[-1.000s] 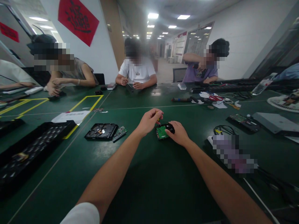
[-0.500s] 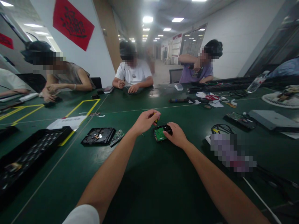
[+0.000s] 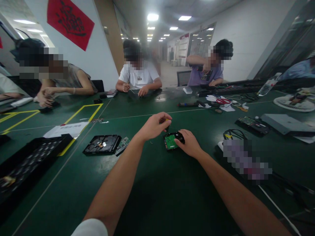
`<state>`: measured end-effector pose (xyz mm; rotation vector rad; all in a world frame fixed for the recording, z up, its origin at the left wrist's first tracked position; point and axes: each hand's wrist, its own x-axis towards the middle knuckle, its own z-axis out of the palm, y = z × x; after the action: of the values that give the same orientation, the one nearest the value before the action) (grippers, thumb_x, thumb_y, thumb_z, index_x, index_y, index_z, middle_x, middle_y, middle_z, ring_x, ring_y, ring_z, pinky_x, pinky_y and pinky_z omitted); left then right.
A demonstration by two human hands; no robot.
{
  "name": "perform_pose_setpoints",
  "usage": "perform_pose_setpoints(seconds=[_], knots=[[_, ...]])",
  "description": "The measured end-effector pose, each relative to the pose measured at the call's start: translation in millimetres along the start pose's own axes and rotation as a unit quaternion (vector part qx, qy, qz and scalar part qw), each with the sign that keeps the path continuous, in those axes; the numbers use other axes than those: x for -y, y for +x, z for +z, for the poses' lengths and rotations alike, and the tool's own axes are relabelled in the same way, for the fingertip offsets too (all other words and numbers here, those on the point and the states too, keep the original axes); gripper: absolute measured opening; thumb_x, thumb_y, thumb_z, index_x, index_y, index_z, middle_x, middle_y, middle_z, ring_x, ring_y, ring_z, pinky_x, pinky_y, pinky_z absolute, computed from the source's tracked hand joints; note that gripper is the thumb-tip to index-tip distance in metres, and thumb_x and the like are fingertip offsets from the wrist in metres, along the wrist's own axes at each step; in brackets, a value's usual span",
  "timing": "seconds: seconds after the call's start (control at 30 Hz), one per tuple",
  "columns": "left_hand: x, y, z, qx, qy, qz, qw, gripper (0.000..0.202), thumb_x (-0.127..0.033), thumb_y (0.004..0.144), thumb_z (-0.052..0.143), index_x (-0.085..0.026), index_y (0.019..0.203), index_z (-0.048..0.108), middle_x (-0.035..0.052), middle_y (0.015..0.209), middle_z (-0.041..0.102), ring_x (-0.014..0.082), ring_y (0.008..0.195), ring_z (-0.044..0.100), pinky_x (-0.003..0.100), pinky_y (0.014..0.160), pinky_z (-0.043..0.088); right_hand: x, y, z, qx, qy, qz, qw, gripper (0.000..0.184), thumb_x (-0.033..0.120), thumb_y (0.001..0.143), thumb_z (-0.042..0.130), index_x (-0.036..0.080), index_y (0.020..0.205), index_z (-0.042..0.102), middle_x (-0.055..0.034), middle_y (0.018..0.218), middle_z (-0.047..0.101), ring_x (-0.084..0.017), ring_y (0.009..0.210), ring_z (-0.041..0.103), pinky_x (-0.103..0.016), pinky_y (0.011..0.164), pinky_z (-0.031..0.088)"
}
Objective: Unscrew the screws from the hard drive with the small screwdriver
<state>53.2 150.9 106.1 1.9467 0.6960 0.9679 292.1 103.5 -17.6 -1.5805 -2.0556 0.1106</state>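
A hard drive (image 3: pixel 171 141) lies on the green table with its green circuit board facing up. My right hand (image 3: pixel 190 142) is wrapped over its right end, thumb across the board's edge. Above its far left corner, my left hand (image 3: pixel 157 126) pinches a short screwdriver (image 3: pixel 167 124) with some yellow on it; most of the tool is hidden by the fingers. Whether its tip touches the drive I cannot tell. Tiny screws (image 3: pixel 151 142) lie left of the drive. Further left sit an opened black drive casing (image 3: pixel 103 144) and a loose circuit board (image 3: pixel 123 144).
A long black tray (image 3: pixel 36 164) stands at the left. To the right are a blurred-out object (image 3: pixel 246 160), another hard drive (image 3: pixel 253 125), a grey metal box (image 3: pixel 286 124) and a plastic bottle (image 3: pixel 269 84). Red scissors (image 3: pixel 223 101) lie further back. Several people sit across the table.
My left hand has lifted slightly, with the screwdriver still pinched in it. The right hand keeps its hold on the drive. The whole view has shifted a little.
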Motion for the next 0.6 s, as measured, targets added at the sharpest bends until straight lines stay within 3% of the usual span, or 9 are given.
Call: perform_pose_setpoints(seconds=[0.1, 0.37, 0.6], knots=[[3.1, 3.8, 3.3, 0.008, -0.045, 0.000, 0.999, 0.023, -0.035, 0.095, 0.063, -0.017, 0.107, 0.070, 0.0080, 0.097, 0.070, 0.0167, 0.084, 0.066, 0.028, 0.065, 0.061, -0.3, -1.2, 1.0, -0.007, -0.001, 0.005, 1.000, 0.058, 0.059, 0.097, 0.055, 0.020, 0.141, 0.056, -0.0154, 0.144, 0.059, -0.035, 0.138, 0.049, -0.056, 0.115, 0.040], [15.3, 8.3, 5.6, -0.036, -0.151, -0.026, 0.988, 0.025, -0.031, 0.096, 0.059, -0.015, 0.112, 0.072, 0.0095, 0.106, 0.069, 0.0190, 0.099, 0.065, 0.032, 0.076, 0.064, -1.9, -2.1, 8.0, -0.024, -0.012, 0.015, 1.000, 0.057, 0.058, 0.097, 0.055, 0.020, 0.139, 0.057, -0.0156, 0.144, 0.058, -0.035, 0.139, 0.049, -0.055, 0.113, 0.041], [14.3, 7.2, 6.3, -0.036, -0.125, -0.012, 0.991, 0.027, -0.035, 0.097, 0.062, -0.015, 0.113, 0.070, 0.0085, 0.103, 0.069, 0.0165, 0.093, 0.066, 0.033, 0.077, 0.065, -3.2, -2.1, 8.2, -0.032, -0.017, 0.023, 0.999, 0.060, 0.061, 0.096, 0.056, 0.020, 0.140, 0.055, -0.0153, 0.144, 0.059, -0.035, 0.138, 0.051, -0.057, 0.112, 0.042]])
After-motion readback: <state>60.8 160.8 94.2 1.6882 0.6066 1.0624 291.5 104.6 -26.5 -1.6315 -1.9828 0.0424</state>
